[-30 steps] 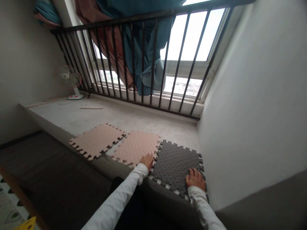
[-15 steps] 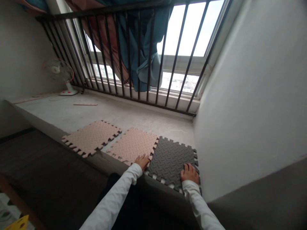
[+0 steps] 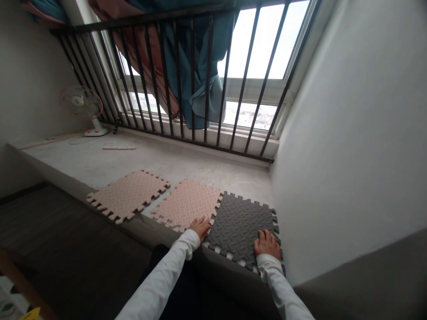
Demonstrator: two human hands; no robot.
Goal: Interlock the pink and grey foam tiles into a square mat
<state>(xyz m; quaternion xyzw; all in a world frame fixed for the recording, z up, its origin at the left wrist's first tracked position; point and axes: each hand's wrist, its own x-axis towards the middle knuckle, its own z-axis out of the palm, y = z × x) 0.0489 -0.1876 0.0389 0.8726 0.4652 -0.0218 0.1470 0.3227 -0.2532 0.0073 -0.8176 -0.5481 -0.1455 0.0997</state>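
My left hand [image 3: 200,227] lies with fingers extended on the front right corner of a pink foam puzzle mat [image 3: 188,202], beside its seam with a dark grey foam puzzle mat [image 3: 245,229]. Flat on the grey mat's right part rests my right hand [image 3: 267,244], its fingers slightly bent and pointing away from me. The pink and grey mats meet edge to edge; whether their teeth are fully interlocked I cannot tell. A beige foam puzzle mat [image 3: 130,195] lies apart to the left, its front teeth reaching over the ledge edge.
The mats lie on a raised concrete ledge [image 3: 160,155] under a window with a dark metal railing [image 3: 192,75] and curtains [image 3: 200,102]. A white wall [image 3: 340,155] rises at the right. A fan [image 3: 95,126] and a thin strip [image 3: 119,148] are at the left.
The pink and grey mats have slid slightly to the right together with both hands. The gap between the beige and pink mats looks a little wider.
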